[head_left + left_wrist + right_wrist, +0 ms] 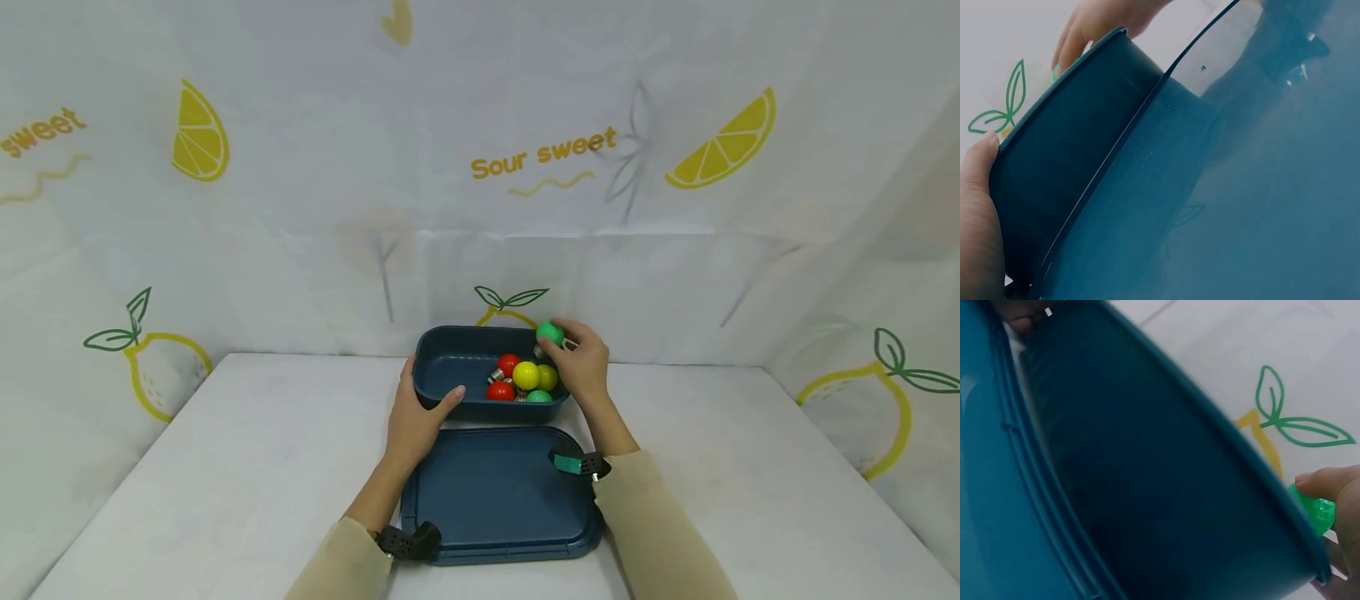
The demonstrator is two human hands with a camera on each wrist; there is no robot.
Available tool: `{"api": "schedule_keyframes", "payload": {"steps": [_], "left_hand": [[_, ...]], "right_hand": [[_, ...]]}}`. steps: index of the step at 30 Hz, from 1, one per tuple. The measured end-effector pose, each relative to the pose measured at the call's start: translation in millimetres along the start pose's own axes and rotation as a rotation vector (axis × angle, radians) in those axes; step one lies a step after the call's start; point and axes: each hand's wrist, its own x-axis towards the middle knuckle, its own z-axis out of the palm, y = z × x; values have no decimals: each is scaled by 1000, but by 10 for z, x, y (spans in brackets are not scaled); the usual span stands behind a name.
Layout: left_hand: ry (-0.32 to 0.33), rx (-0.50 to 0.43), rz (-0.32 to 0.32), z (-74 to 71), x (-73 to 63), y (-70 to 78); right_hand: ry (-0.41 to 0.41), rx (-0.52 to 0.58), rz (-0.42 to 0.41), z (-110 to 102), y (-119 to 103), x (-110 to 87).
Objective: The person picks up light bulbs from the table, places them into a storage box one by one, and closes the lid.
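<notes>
A dark blue rectangular box [450, 377] stands at the back of the table, its inner left side bare. My left hand [416, 421] grips the box's left end, thumb over the front wall. Between thumb and fingers, my right hand [587, 360] pinches a small green light bulb [550, 334] above the box's back right corner, metal base pointing down. Two red bulbs [501, 391], two yellow bulbs [527, 375] and another green bulb [539, 397] lie in the right half. In the right wrist view, the box's wall partly hides the held green bulb [1319, 514].
A dark blue lid [502, 492] lies flat just in front of the box, below both forearms. White tabletop [300, 475] extends to either side. Behind the box hangs a white cloth [315, 283] printed with lemons and lettering.
</notes>
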Motion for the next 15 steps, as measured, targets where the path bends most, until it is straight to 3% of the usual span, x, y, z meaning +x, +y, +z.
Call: {"api": "schedule_keyframes", "payload": {"steps": [6,15], "left_hand": [[1,4,2,-2,7,-12],[0,-4,3,3,9,-10]], "right_hand": [[-10,-110,7,16,19,-20],[-71,-185,52,14,17,-28]]}}
